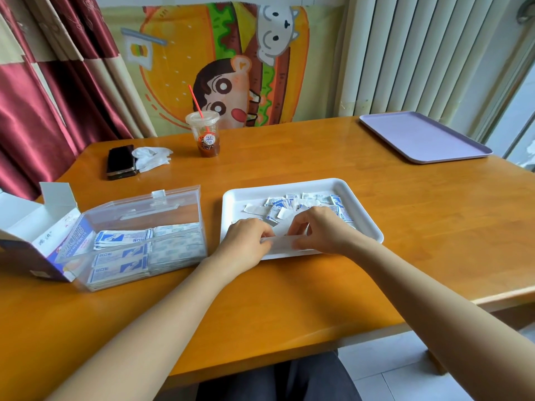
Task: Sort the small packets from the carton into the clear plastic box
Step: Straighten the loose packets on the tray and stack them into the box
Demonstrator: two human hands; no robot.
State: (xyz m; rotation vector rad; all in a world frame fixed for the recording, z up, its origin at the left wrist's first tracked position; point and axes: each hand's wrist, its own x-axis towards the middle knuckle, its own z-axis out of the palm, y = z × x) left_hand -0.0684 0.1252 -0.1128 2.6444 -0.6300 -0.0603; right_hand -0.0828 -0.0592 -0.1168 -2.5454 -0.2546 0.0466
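Note:
A white tray in the middle of the table holds several small blue-and-white packets along its far side. Over the tray's near part, my left hand and my right hand both pinch a flat stack of white packets, one hand at each end. To the left stands the clear plastic box, lid up, with several packets stacked in rows inside. The opened white-and-blue carton lies at its left side.
A drink cup with a red straw, a black phone and a crumpled white tissue sit at the far left of the wooden table. A lilac tray lies at the far right corner.

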